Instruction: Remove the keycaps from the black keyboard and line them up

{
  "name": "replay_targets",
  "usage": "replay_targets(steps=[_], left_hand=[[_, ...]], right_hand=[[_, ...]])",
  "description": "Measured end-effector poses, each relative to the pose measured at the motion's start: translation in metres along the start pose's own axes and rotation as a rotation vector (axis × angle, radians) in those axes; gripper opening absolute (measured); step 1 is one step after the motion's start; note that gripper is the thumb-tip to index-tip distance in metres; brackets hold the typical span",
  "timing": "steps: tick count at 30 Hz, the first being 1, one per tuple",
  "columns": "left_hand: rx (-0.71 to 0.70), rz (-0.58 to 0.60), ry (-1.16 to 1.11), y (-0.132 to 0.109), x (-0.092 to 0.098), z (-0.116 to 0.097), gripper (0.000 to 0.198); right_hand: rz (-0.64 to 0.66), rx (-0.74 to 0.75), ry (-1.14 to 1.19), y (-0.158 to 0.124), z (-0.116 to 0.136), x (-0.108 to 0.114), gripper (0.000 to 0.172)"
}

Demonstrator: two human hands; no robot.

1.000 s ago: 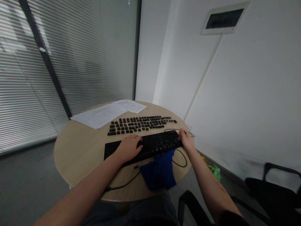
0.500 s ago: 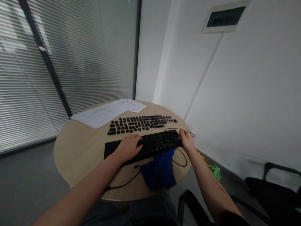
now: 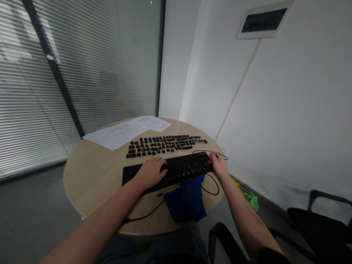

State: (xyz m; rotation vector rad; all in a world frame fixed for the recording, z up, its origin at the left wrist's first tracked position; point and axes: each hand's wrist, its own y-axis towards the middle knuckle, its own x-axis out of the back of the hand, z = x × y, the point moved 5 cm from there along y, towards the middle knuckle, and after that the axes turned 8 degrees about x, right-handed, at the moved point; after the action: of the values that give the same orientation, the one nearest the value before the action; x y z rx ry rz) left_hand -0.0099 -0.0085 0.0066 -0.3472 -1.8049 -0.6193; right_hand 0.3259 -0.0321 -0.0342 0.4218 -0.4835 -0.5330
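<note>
A black keyboard base (image 3: 181,167) lies near the front of the round table. Across its left half rests my left hand (image 3: 152,171), palm down with the fingers over the base. My right hand (image 3: 218,163) is at the base's right end, its fingers pinched together on something thin that I cannot make out. Behind the base, rows of loose black keycaps (image 3: 159,144) are laid out on the wood. A blue cloth (image 3: 187,200) lies in front of the base, partly beside its lower edge. A black cable (image 3: 217,186) loops out by the right end.
White printed sheets (image 3: 118,134) lie at the back left of the table (image 3: 90,176). Black chairs (image 3: 316,220) stand at the right and below. Something green (image 3: 252,201) is on the floor by the wall. Blinds cover the glass at the left.
</note>
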Motion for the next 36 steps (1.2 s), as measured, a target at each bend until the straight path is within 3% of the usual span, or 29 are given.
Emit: replay_targets(steps=[10,21,36], left_hand=[[0.001,0.004,-0.019,0.001,-0.002,0.002,0.025],[-0.024,0.014,-0.034,0.0,0.001,0.001,0.025],[-0.033,0.033,-0.028,-0.001,0.002,0.001,0.026]], right_hand=[[0.012,-0.011,0.094,-0.002,0.009,0.0,0.042],[0.011,-0.011,0.031,-0.003,0.001,0.001,0.044],[0.015,0.003,0.023,-0.004,0.01,0.002,0.044]])
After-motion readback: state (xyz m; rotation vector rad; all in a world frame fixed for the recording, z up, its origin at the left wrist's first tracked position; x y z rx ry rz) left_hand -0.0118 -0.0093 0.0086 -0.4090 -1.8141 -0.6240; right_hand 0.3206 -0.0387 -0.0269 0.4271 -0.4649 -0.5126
